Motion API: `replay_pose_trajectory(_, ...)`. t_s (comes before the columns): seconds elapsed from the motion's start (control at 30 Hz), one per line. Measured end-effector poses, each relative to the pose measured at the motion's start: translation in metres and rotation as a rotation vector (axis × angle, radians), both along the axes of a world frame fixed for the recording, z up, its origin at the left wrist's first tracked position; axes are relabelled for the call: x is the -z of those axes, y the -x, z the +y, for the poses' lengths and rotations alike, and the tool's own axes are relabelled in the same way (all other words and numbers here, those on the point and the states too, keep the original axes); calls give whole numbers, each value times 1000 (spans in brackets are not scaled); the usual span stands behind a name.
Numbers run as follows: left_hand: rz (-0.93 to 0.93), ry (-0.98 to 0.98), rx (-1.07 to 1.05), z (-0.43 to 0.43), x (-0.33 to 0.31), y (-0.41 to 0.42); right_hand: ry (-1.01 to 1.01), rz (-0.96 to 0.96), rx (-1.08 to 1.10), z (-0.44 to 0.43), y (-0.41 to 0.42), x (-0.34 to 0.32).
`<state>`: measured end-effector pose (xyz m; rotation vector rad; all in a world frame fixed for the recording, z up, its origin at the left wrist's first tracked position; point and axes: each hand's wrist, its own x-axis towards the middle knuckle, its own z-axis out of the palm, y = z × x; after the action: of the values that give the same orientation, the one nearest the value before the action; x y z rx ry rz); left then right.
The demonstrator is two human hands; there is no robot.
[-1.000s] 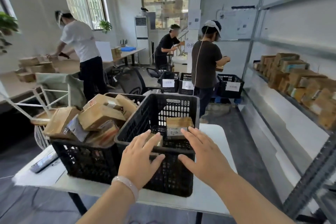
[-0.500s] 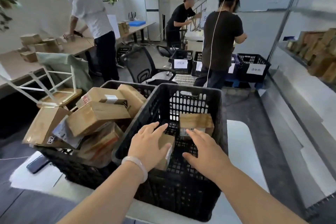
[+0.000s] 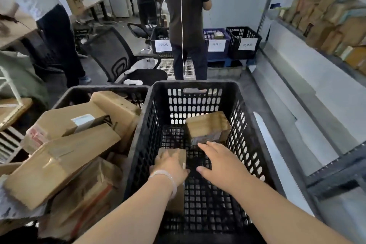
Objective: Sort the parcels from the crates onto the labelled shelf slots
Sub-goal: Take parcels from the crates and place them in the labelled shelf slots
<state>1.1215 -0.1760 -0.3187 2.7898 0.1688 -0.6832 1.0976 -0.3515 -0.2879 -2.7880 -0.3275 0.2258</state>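
Hugging the left wall of the crate [image 3: 194,85], left hand [image 3: 170,166] grips small parcel [image 3: 179,154].

Black perforated plastic crate [image 3: 195,86]: small brown cardboard parcel [image 3: 208,125] at 12 o'clock; second brown cardboard parcel [image 3: 179,154], upright, against wall at 9 o'clock.
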Motion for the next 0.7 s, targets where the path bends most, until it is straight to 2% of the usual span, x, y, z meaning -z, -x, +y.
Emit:
replay_pose_trajectory(0.1,131,-52,-30,-4,21,-11,39,116,5,-3,-9,11)
replay_pose_trajectory(0.27,110,-85,-97,0,48,-25,54,243,11,-9,-31,19)
replay_pose_trajectory(0.43,213,-191,-74,-5,72,-21,3,284,33,-5,-37,26)
replay_pose_trajectory(0.63,229,-175,-37,-14,86,-21,8,329,44,-4,-36,30)
replay_pose_trajectory(0.7,202,-106,-79,-13,86,-20,4,334,36,-3,-35,30)
